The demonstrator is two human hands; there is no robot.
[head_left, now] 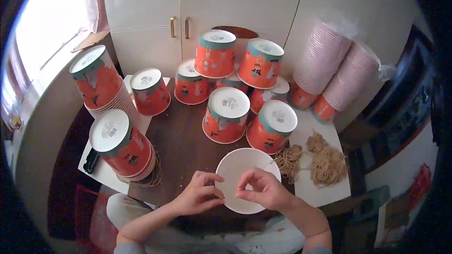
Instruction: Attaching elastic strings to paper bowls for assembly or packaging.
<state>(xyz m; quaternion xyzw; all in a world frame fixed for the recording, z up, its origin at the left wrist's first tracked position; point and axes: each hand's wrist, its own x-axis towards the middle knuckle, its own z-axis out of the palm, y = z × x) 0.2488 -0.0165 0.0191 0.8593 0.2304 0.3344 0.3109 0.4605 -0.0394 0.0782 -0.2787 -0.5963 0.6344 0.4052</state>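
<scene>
An open paper bucket [230, 162], white inside, stands mouth up at the table's near edge. My left hand [202, 193] is at the bucket's left rim with thumb and fingers apart, holding nothing that I can see. Over the bucket's mouth my right hand [261, 189] is closed, thumb and forefinger pinched together; whatever is between the tips is too small to make out. Just right of the bucket lies a small tangle of brown string [289, 162]. Beside it is a larger heap of the same string [329, 165].
Orange buckets [226, 115] with teal bands stand upside down across the dark table [176, 146], some stacked on others. Nested bucket stacks stand at the left [125, 153]. Two tall plastic-wrapped stacks [325, 59] lean at the back right. White cabinets [235, 0] close off the back.
</scene>
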